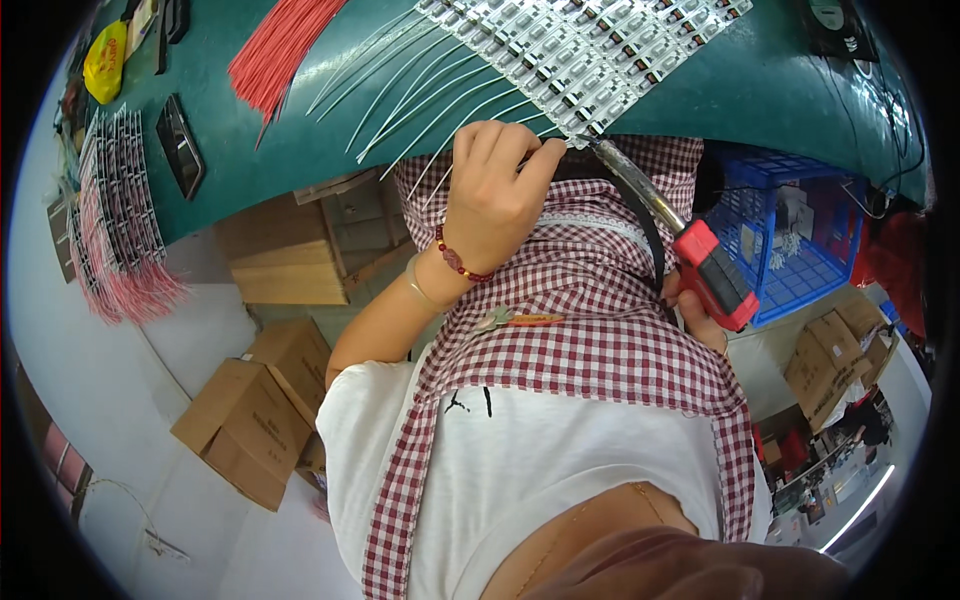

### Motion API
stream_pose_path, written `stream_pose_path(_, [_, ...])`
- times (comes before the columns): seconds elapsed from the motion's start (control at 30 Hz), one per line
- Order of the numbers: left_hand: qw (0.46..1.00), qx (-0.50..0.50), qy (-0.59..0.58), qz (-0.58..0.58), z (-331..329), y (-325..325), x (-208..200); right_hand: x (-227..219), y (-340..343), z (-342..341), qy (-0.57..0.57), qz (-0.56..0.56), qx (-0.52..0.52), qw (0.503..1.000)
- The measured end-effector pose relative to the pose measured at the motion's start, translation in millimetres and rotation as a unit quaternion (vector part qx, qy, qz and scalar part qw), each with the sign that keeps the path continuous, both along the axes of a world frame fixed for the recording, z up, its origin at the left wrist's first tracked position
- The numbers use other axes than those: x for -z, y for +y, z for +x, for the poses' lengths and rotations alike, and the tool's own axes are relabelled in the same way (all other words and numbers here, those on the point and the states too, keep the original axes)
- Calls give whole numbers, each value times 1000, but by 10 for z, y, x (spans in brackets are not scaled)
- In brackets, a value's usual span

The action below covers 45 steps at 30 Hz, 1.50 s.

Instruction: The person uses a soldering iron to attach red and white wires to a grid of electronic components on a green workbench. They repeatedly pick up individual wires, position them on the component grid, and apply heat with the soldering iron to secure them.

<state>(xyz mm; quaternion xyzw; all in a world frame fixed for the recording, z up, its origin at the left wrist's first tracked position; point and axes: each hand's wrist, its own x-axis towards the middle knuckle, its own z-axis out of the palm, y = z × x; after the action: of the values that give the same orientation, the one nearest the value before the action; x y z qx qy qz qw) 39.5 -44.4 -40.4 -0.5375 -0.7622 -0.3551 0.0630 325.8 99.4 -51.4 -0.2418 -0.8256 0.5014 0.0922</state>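
A panel of small metal and white electronic parts lies at the table's front edge, with several thin pale-green wires running left from its edge. My left hand is closed in a pinch near the panel's lower corner, seemingly on one of those wires; its fingertips are partly hidden. My right hand is wrapped round the red and black handle of a soldering iron, which hides part of the fingers. The iron's metal tip reaches the panel's lower corner, close to my left fingers.
A bundle of red wires lies on the green table. To the left are a phone, a yellow packet and wired strips hanging over the edge. A blue crate stands at right; cardboard boxes sit below left.
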Motion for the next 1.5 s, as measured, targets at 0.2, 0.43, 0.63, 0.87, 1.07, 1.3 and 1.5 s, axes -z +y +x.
stream_pose_path(0.2, [1000, 0, -4, -5, -5, -4, -9, 6, 0, 25, 31, -76, 15, 996])
stream_pose_path(0.43, [1000, -1, -4, -17, -5, 21, -41, -31, -30, 6, 32, -89, 42, 995])
stream_pose_path(0.63, [997, -58, 3, -49, 37, -65, -137, -230, -16, -137, 45, -270, 94, 957])
stream_pose_path(0.87, [967, -154, -146, -139, -393, -910, -683, -259, 78, -370, 163, -259, 171, 937])
stream_pose_path(1.07, [982, -186, -23, -28, -1148, -312, -841, -403, 282, -749, 215, -277, 151, 924])
stream_pose_path(1.3, [978, -99, 182, -19, -1983, 1313, -84, -639, 230, -869, 266, -256, 137, 919])
stream_pose_path(1.5, [982, -122, 126, -62, -1932, 1100, -242, -652, 226, -886, 288, -263, 157, 907])
